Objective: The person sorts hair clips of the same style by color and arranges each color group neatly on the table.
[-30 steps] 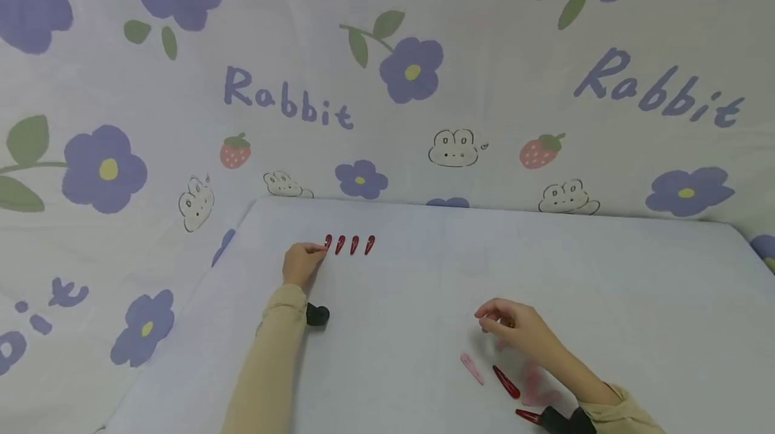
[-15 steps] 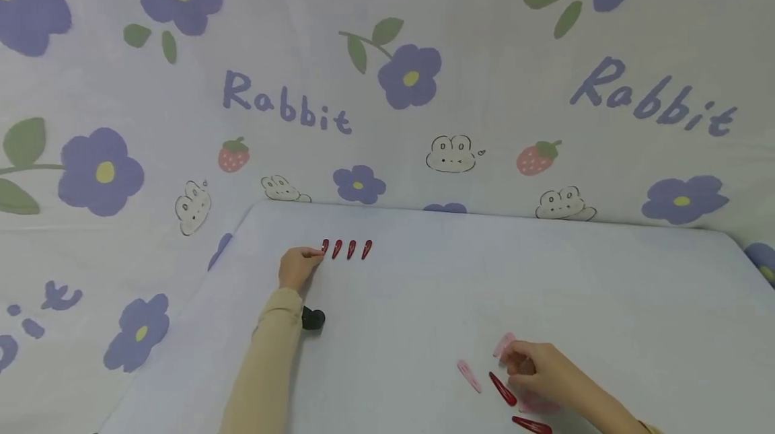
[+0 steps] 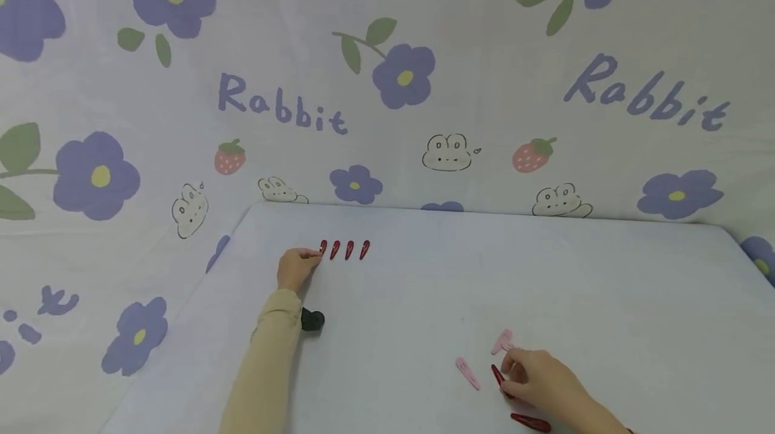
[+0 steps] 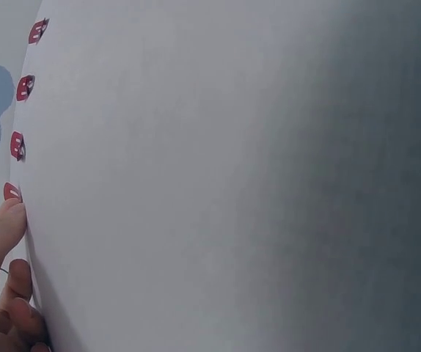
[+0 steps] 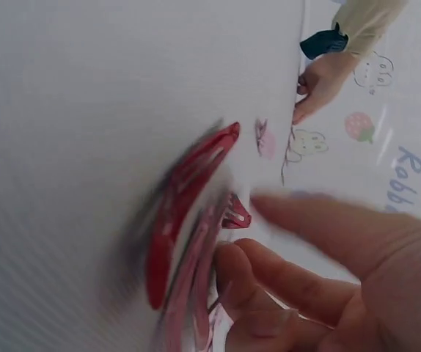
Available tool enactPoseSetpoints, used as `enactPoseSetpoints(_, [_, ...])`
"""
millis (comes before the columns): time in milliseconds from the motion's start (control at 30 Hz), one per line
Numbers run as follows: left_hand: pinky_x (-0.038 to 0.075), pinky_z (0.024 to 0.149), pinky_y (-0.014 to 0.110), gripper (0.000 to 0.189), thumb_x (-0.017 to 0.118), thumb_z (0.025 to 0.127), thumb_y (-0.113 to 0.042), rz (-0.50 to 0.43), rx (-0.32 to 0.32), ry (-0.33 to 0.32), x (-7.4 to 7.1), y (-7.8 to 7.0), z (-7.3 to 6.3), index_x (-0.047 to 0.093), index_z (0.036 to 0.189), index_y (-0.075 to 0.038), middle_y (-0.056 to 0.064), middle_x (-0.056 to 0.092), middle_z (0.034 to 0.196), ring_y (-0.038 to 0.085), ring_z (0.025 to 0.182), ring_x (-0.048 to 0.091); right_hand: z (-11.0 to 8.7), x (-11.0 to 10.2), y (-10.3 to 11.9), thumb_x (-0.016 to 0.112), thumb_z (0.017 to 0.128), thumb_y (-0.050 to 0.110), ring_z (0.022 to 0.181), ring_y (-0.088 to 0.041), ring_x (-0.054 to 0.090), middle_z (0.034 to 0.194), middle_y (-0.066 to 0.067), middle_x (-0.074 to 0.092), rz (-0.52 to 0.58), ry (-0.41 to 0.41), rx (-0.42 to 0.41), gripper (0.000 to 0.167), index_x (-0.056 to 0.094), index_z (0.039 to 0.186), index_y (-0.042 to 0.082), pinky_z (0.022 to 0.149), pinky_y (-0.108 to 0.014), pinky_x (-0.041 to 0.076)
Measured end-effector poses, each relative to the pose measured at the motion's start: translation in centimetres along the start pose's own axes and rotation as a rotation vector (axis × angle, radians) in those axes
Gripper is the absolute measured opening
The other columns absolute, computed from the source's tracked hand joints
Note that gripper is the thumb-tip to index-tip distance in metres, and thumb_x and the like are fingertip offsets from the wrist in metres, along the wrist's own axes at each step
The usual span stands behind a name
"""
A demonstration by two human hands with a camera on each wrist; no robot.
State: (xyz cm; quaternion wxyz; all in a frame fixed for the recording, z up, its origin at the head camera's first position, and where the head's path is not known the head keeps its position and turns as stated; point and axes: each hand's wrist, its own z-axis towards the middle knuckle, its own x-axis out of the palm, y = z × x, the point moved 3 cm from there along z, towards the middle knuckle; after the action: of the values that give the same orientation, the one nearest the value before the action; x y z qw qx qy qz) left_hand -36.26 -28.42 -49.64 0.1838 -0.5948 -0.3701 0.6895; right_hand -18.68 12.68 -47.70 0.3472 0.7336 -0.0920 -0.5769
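Observation:
Four-like wording aside, several red hair clips (image 3: 349,250) stand in a row at the far left of the white table. My left hand (image 3: 295,268) pinches the lower end of the leftmost red clip (image 4: 12,191) between thumb and finger. At the front right, my right hand (image 3: 541,380) is low over the table, thumb and index finger apart around a red hair clip (image 3: 498,376). That clip (image 5: 237,214) shows in the gap between thumb and fingers in the right wrist view. The hand partly hides pink clips (image 5: 188,293) beneath it.
A pink clip (image 3: 467,373) lies left of my right hand, another pink clip (image 3: 502,340) just beyond it. A further red clip (image 3: 531,422) is near the front edge. Behind the white table (image 3: 393,326) hangs a flower-print cloth (image 3: 484,70).
My right hand has come down and toward me, from above the pink clips to the red clip. My left hand has stayed at the leftmost clip.

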Motion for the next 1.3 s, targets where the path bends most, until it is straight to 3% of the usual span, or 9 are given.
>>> enactPoseSetpoints(133, [0.038,0.079,0.039,0.015,0.065,0.082,-0.014,-0.007,-0.004,0.0,0.2,0.1,-0.1,0.07,0.088,-0.001,0.013,0.064,0.095,0.026,0.091,0.054,-0.4,0.0,0.1,0.071,0.068,0.012,0.057,-0.005,0.042,0.065,0.012,0.048,0.01,0.007,0.003,0.021,0.057,0.083,0.012,0.052,-0.026,0.037])
enactPoseSetpoints(333, [0.039,0.076,0.039,0.015,0.065,0.081,-0.013,-0.007,0.015,-0.006,0.3,0.1,-0.2,0.07,0.088,0.0,0.014,0.064,0.093,0.027,0.089,0.055,-0.5,0.1,0.0,0.066,0.068,0.002,0.056,-0.001,0.041,0.062,0.013,0.046,0.104,-0.017,-0.069,0.017,0.057,0.077,0.012,0.052,-0.023,0.037])
enactPoseSetpoints(567, [0.039,0.078,0.04,0.016,0.064,0.082,-0.014,0.003,0.006,-0.003,0.3,0.2,-0.3,0.07,0.089,-0.001,0.014,0.064,0.095,0.027,0.091,0.055,-0.2,-0.2,0.1,0.063,0.076,0.002,0.052,-0.003,0.044,0.061,0.009,0.05,0.231,-0.007,-0.105,0.01,0.058,0.076,0.01,0.047,-0.022,0.038])
enactPoseSetpoints(700, [0.039,0.077,0.039,0.015,0.065,0.082,-0.014,0.007,0.007,-0.001,0.3,0.4,-0.4,0.07,0.088,-0.001,0.014,0.064,0.094,0.027,0.09,0.055,0.0,-0.6,0.1,0.062,0.079,0.002,0.048,-0.003,0.044,0.06,0.008,0.051,0.24,-0.028,-0.127,0.01,0.056,0.079,0.01,0.044,-0.022,0.038])
enactPoseSetpoints(1133, [0.039,0.079,0.04,0.016,0.065,0.081,-0.014,0.025,0.026,0.006,-0.1,0.2,0.1,0.071,0.089,-0.001,0.014,0.064,0.096,0.028,0.093,0.055,2.2,-3.2,-0.9,0.065,0.079,0.009,0.053,-0.003,0.037,0.068,0.008,0.049,0.236,-0.083,-0.16,0.011,0.057,0.075,0.016,0.047,-0.022,0.033])
enactPoseSetpoints(1300, [0.039,0.077,0.038,0.015,0.066,0.081,-0.014,0.019,0.045,0.01,-0.1,0.1,0.2,0.071,0.088,-0.002,0.014,0.064,0.097,0.026,0.091,0.055,3.2,-3.0,-1.2,0.059,0.082,0.004,0.059,-0.005,0.046,0.075,0.001,0.054,0.32,-0.034,-0.148,0.006,0.055,0.081,0.009,0.052,-0.024,0.039])
